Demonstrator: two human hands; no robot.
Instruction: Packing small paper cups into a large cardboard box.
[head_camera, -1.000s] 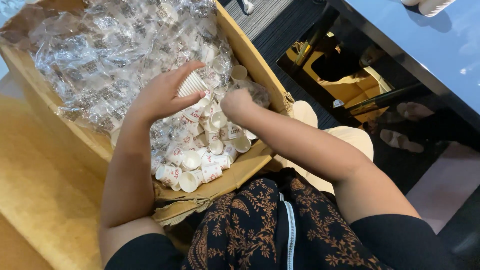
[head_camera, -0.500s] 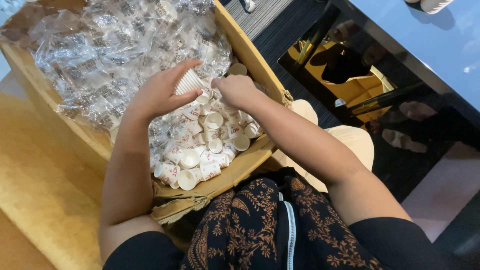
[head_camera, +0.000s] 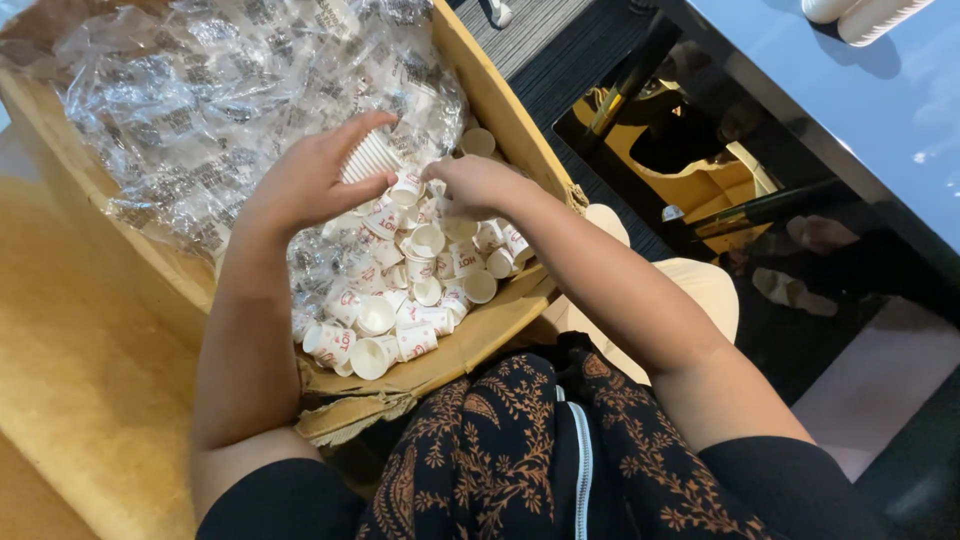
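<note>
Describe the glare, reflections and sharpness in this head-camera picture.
Head view: the crumpled clear plastic glints with white highlights; the glossy dark table mirrors the room and throws a pale sheen; the small paper cups, left hand and right hand are evenly lit and fairly sharp, with soft shadows only.

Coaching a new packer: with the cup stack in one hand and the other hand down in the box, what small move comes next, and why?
Probably slide one loose small white paper cup under the right hand onto the nested stack of white paper cups gripped by the left hand.
</note>
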